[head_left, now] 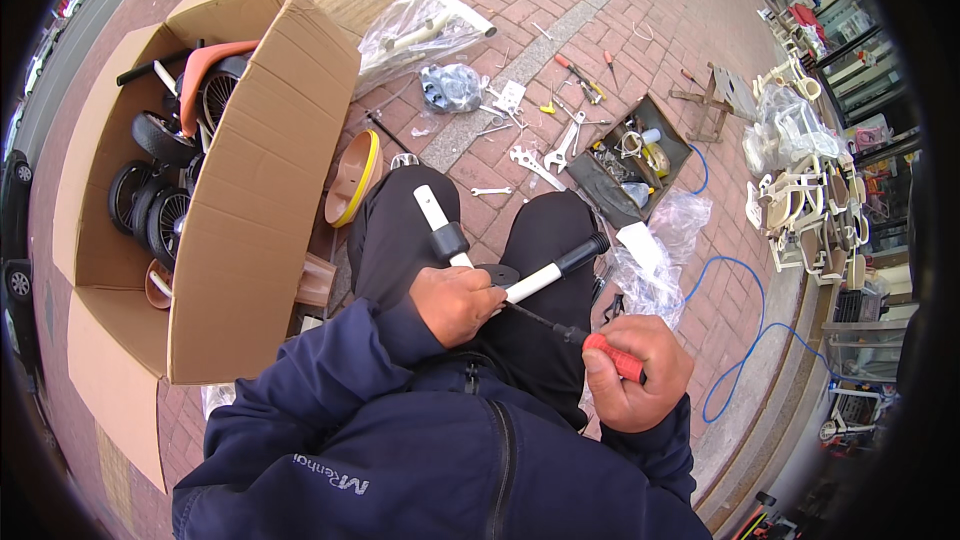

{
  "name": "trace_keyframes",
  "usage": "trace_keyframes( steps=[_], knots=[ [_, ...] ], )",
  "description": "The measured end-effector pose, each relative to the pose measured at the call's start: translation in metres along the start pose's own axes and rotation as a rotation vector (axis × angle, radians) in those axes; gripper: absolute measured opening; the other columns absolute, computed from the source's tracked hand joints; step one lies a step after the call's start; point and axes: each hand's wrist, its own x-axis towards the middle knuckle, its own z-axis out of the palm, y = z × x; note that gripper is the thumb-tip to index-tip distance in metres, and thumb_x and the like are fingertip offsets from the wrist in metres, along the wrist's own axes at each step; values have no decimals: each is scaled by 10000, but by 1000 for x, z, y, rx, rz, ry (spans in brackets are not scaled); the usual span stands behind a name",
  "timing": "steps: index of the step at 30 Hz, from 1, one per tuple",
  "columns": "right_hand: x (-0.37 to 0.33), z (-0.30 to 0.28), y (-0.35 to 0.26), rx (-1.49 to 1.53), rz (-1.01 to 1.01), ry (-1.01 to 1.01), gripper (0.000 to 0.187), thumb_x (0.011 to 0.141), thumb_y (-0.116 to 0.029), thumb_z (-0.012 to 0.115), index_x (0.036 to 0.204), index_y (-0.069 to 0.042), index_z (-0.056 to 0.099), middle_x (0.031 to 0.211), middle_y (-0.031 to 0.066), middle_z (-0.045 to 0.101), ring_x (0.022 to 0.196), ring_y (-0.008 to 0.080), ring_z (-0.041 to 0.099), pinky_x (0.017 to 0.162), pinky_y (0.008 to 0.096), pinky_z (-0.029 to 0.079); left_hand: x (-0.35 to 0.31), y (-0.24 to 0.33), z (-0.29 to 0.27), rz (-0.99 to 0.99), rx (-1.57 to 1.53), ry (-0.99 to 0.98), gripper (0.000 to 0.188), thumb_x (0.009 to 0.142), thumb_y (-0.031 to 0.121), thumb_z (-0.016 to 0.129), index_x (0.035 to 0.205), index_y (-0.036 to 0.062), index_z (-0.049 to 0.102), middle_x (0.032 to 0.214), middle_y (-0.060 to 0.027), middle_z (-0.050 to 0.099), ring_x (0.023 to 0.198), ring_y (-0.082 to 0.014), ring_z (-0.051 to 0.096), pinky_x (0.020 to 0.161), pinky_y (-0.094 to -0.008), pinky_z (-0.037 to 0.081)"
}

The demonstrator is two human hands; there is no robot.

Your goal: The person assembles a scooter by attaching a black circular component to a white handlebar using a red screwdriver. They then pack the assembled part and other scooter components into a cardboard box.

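Over my lap is a white tube part, with a black ribbed grip on one arm, a black collar on the other and a black disc near the joint. My left hand is closed around it by the joint. In my right hand is a screwdriver with a red handle. Its dark shaft points left toward the joint beside my left fingers. Whether its tip sits in a screw is hidden by that hand.
A large open cardboard box with black wheels stands at left. On the brick paving ahead lie wrenches, a metal toolbox and plastic bags. A blue hose curls at right, near white frame parts.
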Motion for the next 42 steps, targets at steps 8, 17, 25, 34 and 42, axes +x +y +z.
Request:
trace_keyframes(
  steps=[8, 17, 25, 34, 42],
  knots=[
    [-5, 2, 0, 15, 7, -3, 277, 752, -20, 853, 932, -11, 642, 812, 172, 704, 677, 276, 706, 602, 316, 559, -8, 0, -5, 11, 69, -15, 162, 791, 129, 726, 951, 123, 706, 768, -19, 554, 711, -210, 640, 559, -357, 511],
    [-9, 2, 0, -4, 12, 5, 269, 749, -32, 854, 926, -21, 651, 811, 166, 704, 680, 283, 709, 603, 318, 563, -10, 2, -2, 30, 129, -3, 122, 798, 139, 688, 919, 135, 670, 776, -5, 525, 729, -184, 626, 556, -343, 498],
    [-13, 1, 4, -12, 55, 37, 251, 760, -23, 837, 927, -13, 650, 818, 165, 702, 685, 285, 705, 616, 327, 560, -8, 1, 5, 43, 134, 75, 207, 748, 127, 777, 947, 116, 720, 732, -7, 549, 635, -195, 629, 497, -349, 473],
    [-15, -1, 2, -49, 31, 37, 249, 760, -5, 827, 930, -12, 645, 821, 163, 703, 685, 283, 704, 614, 329, 559, -6, 0, 4, 15, 60, 22, 207, 773, 114, 784, 975, 103, 745, 747, -22, 566, 638, -215, 635, 508, -353, 485],
    [-15, 2, 4, -36, 33, 45, 263, 758, -2, 829, 937, -13, 637, 822, 164, 703, 680, 281, 700, 610, 326, 557, -5, 5, 3, -80, 50, 6, 196, 802, 139, 786, 994, 124, 755, 754, -23, 575, 655, -230, 648, 523, -364, 491]
  ],
)
